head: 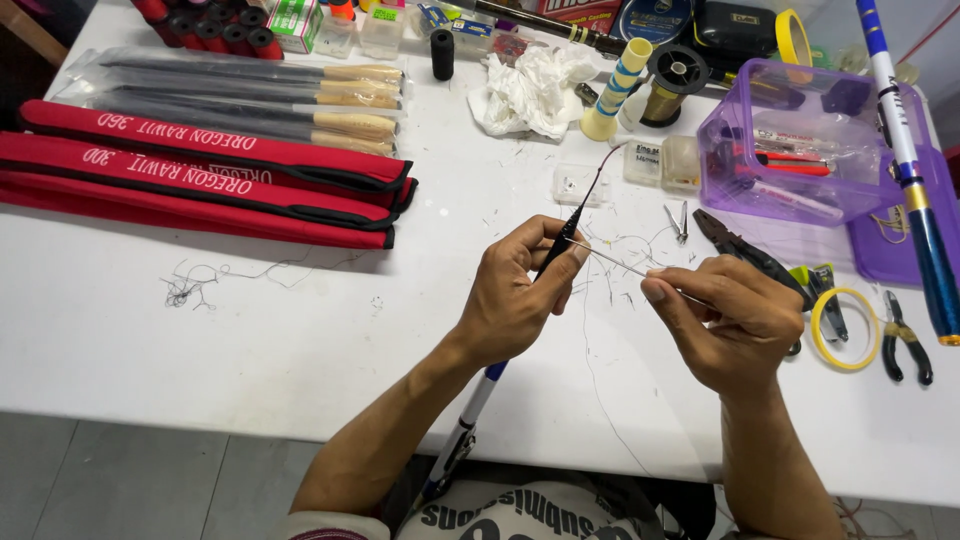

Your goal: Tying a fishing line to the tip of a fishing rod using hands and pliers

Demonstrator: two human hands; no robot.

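Head view: left hand pinches the rod tip over the desk, right hand grips a thin line, probably mid-tying; next needs a steady, taut pull.

Table: smooth, matt white surface. Rod sleeves: red woven cloth; storage box: translucent glossy purple plastic. Pliers: dark metal, apparently matt; crumpled tissue: soft white paper.
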